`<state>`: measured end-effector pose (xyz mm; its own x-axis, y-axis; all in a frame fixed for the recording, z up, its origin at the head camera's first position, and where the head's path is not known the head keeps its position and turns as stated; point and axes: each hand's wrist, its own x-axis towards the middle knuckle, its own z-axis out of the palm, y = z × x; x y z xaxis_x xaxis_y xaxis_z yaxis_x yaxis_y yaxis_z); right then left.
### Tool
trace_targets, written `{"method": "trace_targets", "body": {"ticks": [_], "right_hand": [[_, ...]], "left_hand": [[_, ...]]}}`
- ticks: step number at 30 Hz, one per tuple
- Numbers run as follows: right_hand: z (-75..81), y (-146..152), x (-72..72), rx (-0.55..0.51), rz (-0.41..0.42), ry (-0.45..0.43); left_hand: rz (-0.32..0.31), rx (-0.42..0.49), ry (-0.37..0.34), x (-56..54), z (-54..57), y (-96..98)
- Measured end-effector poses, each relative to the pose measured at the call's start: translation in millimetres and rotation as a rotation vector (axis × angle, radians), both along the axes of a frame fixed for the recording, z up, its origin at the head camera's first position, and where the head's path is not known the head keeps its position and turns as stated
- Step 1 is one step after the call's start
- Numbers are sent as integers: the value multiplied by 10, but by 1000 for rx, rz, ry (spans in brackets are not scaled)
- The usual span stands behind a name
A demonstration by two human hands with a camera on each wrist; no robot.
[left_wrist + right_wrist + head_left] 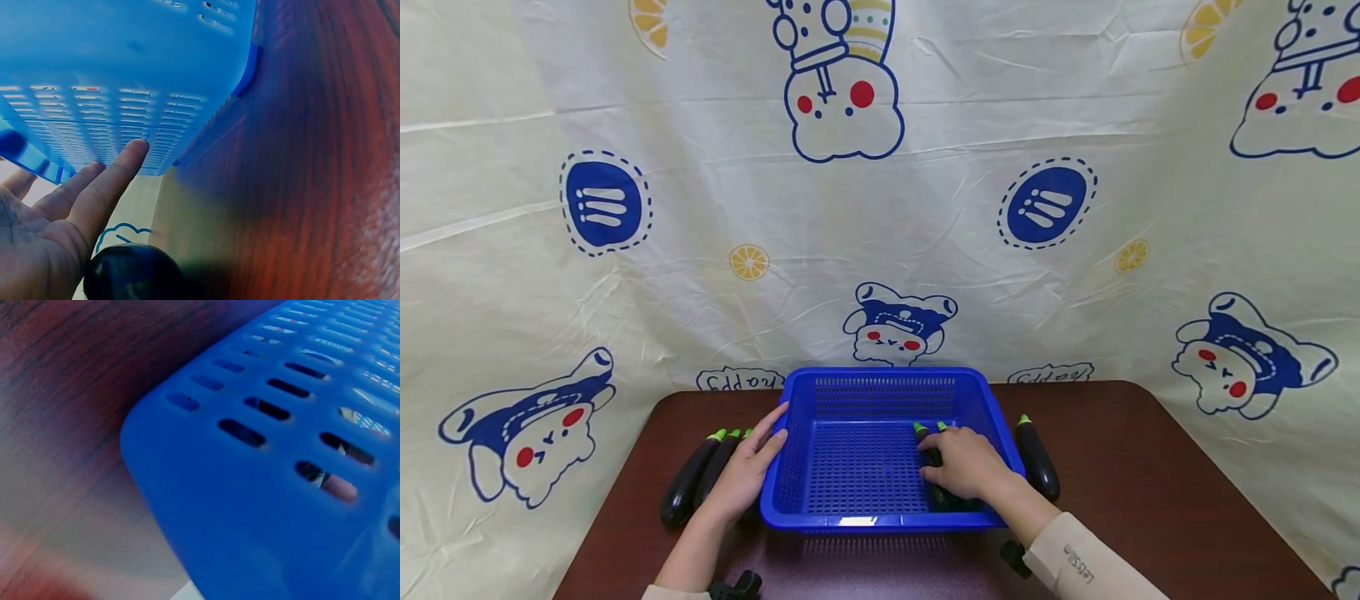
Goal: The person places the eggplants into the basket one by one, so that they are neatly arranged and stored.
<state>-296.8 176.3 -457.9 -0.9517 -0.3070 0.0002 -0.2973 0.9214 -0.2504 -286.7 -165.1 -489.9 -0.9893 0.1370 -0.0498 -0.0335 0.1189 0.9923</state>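
A blue plastic basket [880,522] with slotted walls stands on the table. My left hand [741,475] is at its left side, fingers extended, thumb near the rim; in the left wrist view the left hand's straight fingers [103,194] lie close against the slotted wall. Inside the basket, on the right, two dark eggplants [934,458] with green stem ends lie side by side. My right hand [966,462] reaches over the right rim and grips an eggplant there, its fingers and thumb curled over it, hiding much of both. The basket wall blocks most of that hand in the right wrist view.
Left of the basket lie several eggplants [688,483], partly behind the left forearm. Another eggplant [1037,458] lies just outside the right wall. A patterned white cloth [880,225] hangs behind the brown table [1120,467].
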Motion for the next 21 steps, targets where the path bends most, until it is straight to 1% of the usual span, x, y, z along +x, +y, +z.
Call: {"method": "trace_targets", "body": {"ticks": [7, 21], "right_hand": [[-20, 12, -11, 37, -21, 1], [-20, 23, 3, 39, -25, -4]], "left_hand": [[0, -1, 1, 8, 7, 3], [0, 3, -4, 11, 10, 2]]}}
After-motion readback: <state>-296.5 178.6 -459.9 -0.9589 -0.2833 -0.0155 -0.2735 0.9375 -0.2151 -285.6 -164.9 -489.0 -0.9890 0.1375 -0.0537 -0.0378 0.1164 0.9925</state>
